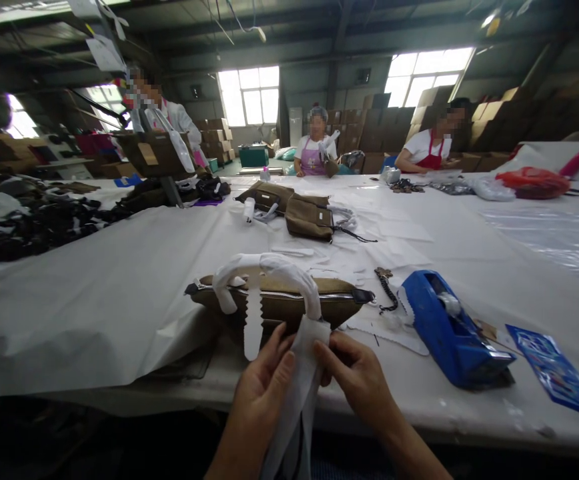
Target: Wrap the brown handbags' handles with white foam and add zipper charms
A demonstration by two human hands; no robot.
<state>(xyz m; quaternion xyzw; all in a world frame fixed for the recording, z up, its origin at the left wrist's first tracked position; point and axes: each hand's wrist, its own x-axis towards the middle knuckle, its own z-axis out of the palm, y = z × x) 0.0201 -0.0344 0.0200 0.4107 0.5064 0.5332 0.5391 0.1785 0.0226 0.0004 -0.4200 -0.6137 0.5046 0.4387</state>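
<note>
A brown handbag with a silver zipper stands at the table's near edge. Its arched handle is wrapped in white paper, and a white strip with a serrated edge hangs from it. Below the handle's right end, a white paper wrapping runs down toward me around a strap. My left hand grips this wrapping from the left side. Pinching its right edge near the top is my right hand, thumb in front. Some of the fingertips are hidden behind the paper.
A blue tape dispenser stands to the right, beside a blue printed packet and a dark braided charm. Brown bags lie farther back. Dark items are heaped at left. Several people work across the table.
</note>
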